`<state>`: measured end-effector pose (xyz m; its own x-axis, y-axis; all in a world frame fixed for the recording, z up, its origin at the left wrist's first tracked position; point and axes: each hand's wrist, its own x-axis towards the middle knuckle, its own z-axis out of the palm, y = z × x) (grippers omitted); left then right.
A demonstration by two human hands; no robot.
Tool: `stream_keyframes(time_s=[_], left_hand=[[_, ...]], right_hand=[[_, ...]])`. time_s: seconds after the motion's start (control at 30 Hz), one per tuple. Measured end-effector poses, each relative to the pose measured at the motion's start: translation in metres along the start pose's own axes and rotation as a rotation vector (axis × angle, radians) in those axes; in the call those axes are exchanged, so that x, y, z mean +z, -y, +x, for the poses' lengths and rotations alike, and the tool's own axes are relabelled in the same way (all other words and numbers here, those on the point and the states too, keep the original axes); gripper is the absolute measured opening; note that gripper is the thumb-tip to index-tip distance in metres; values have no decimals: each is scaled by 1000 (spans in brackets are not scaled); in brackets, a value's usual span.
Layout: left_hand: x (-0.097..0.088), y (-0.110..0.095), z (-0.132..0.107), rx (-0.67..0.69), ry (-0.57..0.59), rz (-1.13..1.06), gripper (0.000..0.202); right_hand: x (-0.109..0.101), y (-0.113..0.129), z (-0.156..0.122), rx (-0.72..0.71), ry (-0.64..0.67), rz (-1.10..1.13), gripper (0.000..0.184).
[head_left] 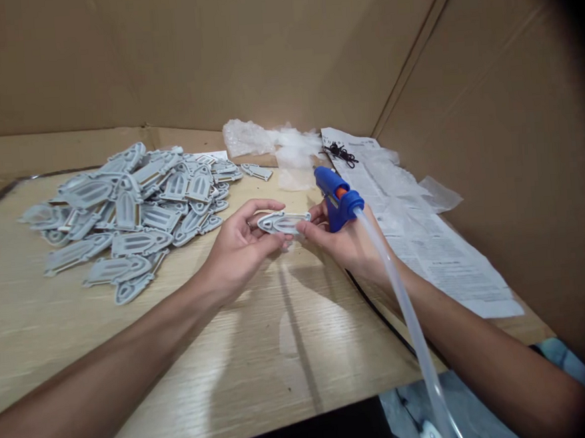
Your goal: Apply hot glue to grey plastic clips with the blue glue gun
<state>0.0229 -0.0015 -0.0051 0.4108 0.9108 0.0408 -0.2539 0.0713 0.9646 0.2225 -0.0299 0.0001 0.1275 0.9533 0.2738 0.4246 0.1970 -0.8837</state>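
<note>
well to the left of the blue glue gun point(339, 206), a heap of grey plastic pieces point(129, 210) lies jumbled on the wooden tabletop point(29, 317), many showing a long slotted face. one loose piece point(256, 172) lies apart from the heap, left of the gun and a little beyond it. nearer the gun, on its left, comes the left hand point(241, 242), half curled, its thumb below and its fingers above pinching the left end of the held piece point(283, 223). that piece is just left of the gun, raised over the tabletop, its pointed end to the left. behind the gun and to its left is crumpled clear plastic point(251, 138). the right hand point(352, 245) is wrapped about the gun, its thumb and a fingertip also pinching the piece's right end; the grip on the handle is partly hidden. beyond the gun, slightly right, lie black ties point(342, 154). a translucent tube point(402, 291) runs from the gun's back toward the wearer. right of the gun, printed paper point(440, 262) covers the tabletop.
</note>
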Motion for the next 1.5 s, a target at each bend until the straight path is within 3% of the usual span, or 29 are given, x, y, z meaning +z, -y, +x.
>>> stream_keyframes(time_s=[0.17, 0.33, 0.53, 0.63, 0.8, 0.93, 1.13, 1.23, 1.37, 1.5], left_hand=[[4, -2, 3, 34, -52, -68, 36], [5, -3, 1, 14, -50, -123, 37], [6, -3, -1, 19, -50, -115, 23], [4, -6, -1, 8, -20, -93, 27], [-3, -7, 0, -10, 127, -164, 49], [-7, -6, 3, 3, 170, -164, 44], [-3, -7, 2, -32, 139, -49, 32], [0, -6, 2, -74, 50, -63, 19], [-5, -4, 5, -129, -40, -28, 22], [-13, -3, 7, -107, -8, -8, 24]], right_hand=[[4, 0, -7, 20, -14, -1, 41], [8, 6, -12, 54, 27, 57, 42], [8, 5, -12, 68, 21, 59, 47], [7, 6, -10, 78, 64, 99, 49], [4, 13, -7, 105, 173, 254, 58], [2, 8, -7, 136, 185, 206, 56], [5, 6, -10, 151, 204, 212, 56], [6, 10, -11, 189, 171, 264, 56], [-2, 11, -14, 146, 70, 225, 62], [-11, 4, -17, 135, 216, 253, 61]])
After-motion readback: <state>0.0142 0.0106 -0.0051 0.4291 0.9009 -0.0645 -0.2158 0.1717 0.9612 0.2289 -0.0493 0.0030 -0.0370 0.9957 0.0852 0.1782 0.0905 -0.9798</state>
